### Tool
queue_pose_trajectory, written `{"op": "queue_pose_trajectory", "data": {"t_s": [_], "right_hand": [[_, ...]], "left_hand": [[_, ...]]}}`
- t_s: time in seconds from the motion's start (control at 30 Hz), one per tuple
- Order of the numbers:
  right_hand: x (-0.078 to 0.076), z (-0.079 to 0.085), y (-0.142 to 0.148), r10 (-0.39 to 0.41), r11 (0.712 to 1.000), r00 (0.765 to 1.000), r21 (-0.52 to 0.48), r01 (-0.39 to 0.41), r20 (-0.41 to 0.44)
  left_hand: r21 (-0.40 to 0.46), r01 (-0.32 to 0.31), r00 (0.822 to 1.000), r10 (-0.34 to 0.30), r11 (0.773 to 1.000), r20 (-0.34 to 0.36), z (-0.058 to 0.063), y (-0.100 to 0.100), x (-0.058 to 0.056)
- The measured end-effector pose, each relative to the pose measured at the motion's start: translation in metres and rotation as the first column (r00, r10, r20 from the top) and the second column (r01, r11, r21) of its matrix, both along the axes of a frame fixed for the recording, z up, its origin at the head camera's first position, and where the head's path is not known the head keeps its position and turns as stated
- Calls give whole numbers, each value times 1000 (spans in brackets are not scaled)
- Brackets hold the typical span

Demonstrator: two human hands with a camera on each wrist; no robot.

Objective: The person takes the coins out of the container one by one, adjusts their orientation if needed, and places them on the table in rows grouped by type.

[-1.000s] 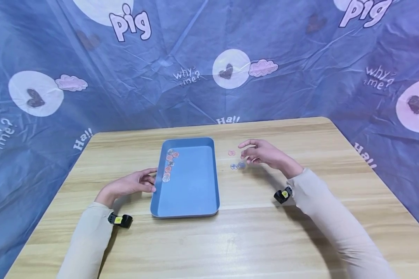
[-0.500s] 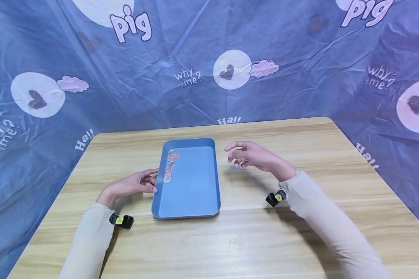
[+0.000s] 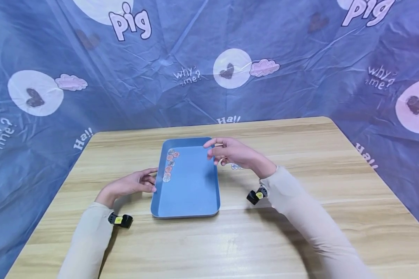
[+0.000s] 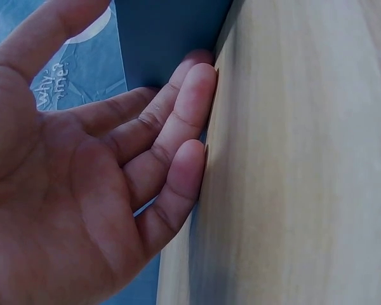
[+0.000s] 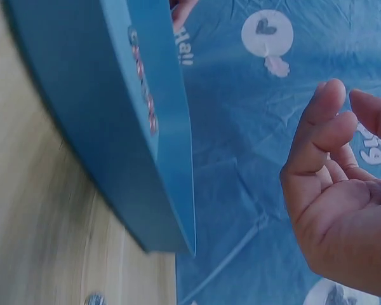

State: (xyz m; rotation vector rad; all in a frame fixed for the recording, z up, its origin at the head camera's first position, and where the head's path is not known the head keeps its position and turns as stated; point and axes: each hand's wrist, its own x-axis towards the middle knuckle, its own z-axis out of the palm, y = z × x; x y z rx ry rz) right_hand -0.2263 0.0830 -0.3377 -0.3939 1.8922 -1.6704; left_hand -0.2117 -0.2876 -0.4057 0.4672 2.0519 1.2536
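Observation:
A shallow blue tray (image 3: 192,193) lies on the table. Along its left inner side runs a line of small round coin-like discs (image 3: 168,169), some reddish, some silvery. My left hand (image 3: 129,184) rests against the tray's outer left wall; in the left wrist view, its relaxed fingers (image 4: 190,101) reach the wall's foot. My right hand (image 3: 232,151) hovers over the tray's upper right rim, index finger stretched out and the other fingers bent. I cannot tell whether a disc is between its thumb and fingers. Silvery discs (image 3: 235,166) lie on the table beneath that hand.
The wooden table (image 3: 202,248) reaches back to a blue printed cloth (image 3: 143,97) hanging behind and at both sides. A black wrist device with a yellow mark sits at each sleeve (image 3: 300,209). The tray's raised walls stand between its floor and the table.
My right hand has moved left from beside the discs on the table to over the tray's right rim. The reddish disc seen there earlier no longer shows. My left hand has stayed put.

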Motion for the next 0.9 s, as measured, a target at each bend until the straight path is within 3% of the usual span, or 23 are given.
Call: {"op": "queue_pose_trajectory", "data": {"t_s": [0.37, 0.6, 0.9], "right_hand": [[1, 7, -54, 70, 997, 997, -34, -71, -26], [2, -5, -82, 84, 996, 996, 19, -83, -9], [-8, -20, -106, 80, 994, 997, 73, -80, 7]], "left_hand": [[-17, 3, 1000, -3, 1000, -14, 0, 1, 1], [-23, 7, 1000, -7, 1000, -8, 2, 2, 1], [-10, 25, 1000, -25, 1000, -10, 2, 1, -1]]}}
